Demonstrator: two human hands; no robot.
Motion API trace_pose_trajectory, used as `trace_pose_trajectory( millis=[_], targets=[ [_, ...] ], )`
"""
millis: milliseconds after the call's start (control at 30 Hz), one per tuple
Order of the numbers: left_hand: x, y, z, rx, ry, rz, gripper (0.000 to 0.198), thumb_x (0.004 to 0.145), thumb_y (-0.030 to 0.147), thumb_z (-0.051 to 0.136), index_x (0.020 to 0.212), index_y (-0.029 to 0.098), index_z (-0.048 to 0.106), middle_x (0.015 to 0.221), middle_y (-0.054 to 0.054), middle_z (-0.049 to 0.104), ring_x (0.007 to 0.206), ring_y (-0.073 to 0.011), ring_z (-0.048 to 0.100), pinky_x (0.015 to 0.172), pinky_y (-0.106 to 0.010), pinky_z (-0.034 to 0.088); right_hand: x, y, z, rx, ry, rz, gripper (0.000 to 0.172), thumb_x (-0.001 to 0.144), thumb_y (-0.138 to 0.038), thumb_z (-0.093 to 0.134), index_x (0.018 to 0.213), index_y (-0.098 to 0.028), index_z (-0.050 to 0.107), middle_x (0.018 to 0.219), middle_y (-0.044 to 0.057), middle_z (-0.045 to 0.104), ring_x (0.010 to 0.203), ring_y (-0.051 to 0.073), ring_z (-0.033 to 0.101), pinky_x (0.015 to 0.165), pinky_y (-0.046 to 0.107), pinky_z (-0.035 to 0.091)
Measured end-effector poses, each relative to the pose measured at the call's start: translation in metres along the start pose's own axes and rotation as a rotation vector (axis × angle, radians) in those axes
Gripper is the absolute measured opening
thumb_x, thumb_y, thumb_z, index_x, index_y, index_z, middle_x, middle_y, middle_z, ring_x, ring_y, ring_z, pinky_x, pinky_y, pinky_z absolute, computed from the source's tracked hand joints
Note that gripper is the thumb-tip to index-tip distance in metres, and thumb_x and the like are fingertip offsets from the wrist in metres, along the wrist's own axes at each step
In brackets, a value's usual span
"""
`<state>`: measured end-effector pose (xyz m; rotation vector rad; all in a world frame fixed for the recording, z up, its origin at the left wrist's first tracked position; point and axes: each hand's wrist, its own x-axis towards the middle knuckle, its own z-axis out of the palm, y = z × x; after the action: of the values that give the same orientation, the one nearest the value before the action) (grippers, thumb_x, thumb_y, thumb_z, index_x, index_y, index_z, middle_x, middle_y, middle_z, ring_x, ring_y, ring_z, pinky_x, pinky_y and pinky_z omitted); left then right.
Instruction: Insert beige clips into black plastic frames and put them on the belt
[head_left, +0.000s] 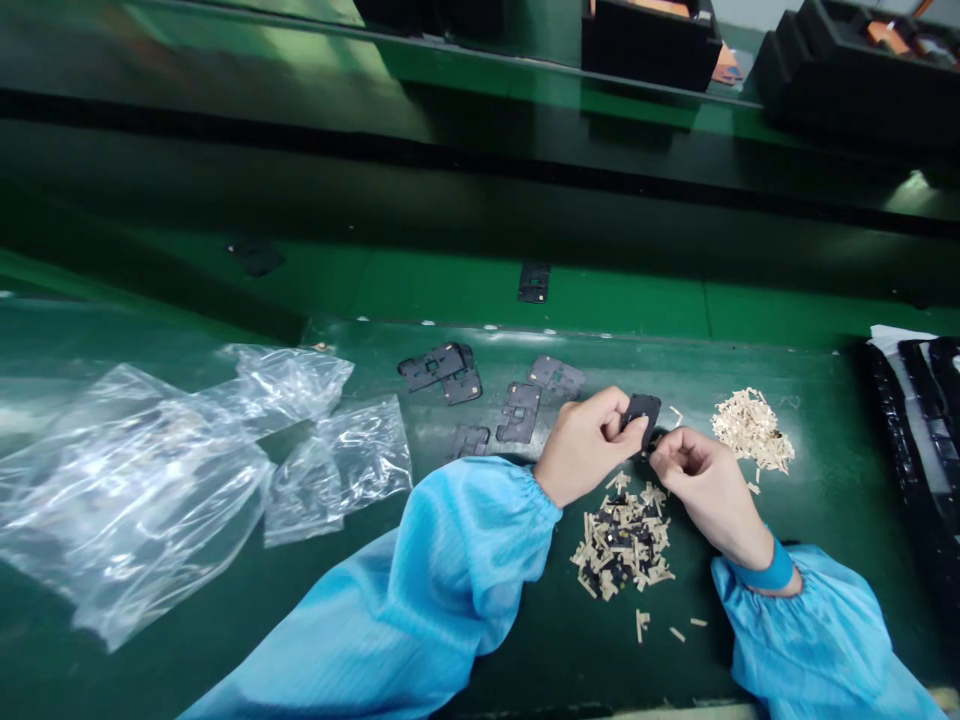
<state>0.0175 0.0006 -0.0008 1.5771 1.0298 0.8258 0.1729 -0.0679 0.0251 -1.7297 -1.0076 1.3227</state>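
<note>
Between thumb and fingers, my left hand (pixel 592 440) grips a small flat black plastic part (pixel 642 415), tilted above the green table. Pinched closed at that part's lower edge is my right hand (pixel 697 480); what its fingertips hold, if anything, is too small to make out. Just below both hands lies a heap of beige strips mixed with small black pieces (pixel 624 538). A second heap, of pale beige bits (pixel 752 430), sits to the right of my right hand. Left of my left hand lie similar black parts (pixel 519 412), some overlapping (pixel 431 367).
Crumpled clear plastic bags (pixel 150 490) cover the table's left side. Black trays (pixel 919 430) stand at the right edge. A raised ledge runs along the back, with one black part (pixel 534 282) below it and dark boxes (pixel 651 45) on top. Loose strips (pixel 677 634) lie near the front.
</note>
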Motion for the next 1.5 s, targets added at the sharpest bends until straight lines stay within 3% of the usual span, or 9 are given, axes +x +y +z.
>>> trace_pose_trajectory(
  millis=[533,867,1500],
  targets=[
    [0.0001,0.0007,0.0001,0.014,-0.019,0.013,0.025,0.085,0.029,0.06,0.067,0.02,0.045,0.048,0.01,0.036,0.047,-0.0069,0.032,0.05,-0.02,0.028,-0.0009,0.0013,-0.0018,0.002,-0.071,-0.005,0.023,0.072,-0.037,0.073,0.068,-0.018,0.06,0.054,-0.006,0.045,0.051,0.009,0.033,0.049,0.024,0.025],
    [-0.0008,0.0033,-0.0008,-0.044,-0.042,-0.065,0.024,0.086,0.031,0.061,0.069,0.021,0.047,0.046,0.009,0.042,0.045,-0.0075,0.039,0.048,-0.02,0.031,-0.0009,-0.0031,-0.0031,0.003,-0.078,-0.011,0.036,0.075,-0.051,0.076,0.069,-0.019,0.059,0.055,-0.006,0.042,0.052,0.009,0.03,0.049,0.025,0.024],
    [-0.0001,0.0027,-0.0007,-0.132,-0.066,-0.1,0.027,0.085,0.033,0.062,0.069,0.021,0.045,0.047,0.009,0.041,0.043,-0.007,0.041,0.045,-0.019,0.03,-0.0001,-0.0014,-0.0045,0.016,-0.071,0.011,0.035,0.074,-0.049,0.077,0.068,-0.02,0.058,0.055,-0.006,0.044,0.051,0.009,0.031,0.05,0.025,0.025]
  ],
)
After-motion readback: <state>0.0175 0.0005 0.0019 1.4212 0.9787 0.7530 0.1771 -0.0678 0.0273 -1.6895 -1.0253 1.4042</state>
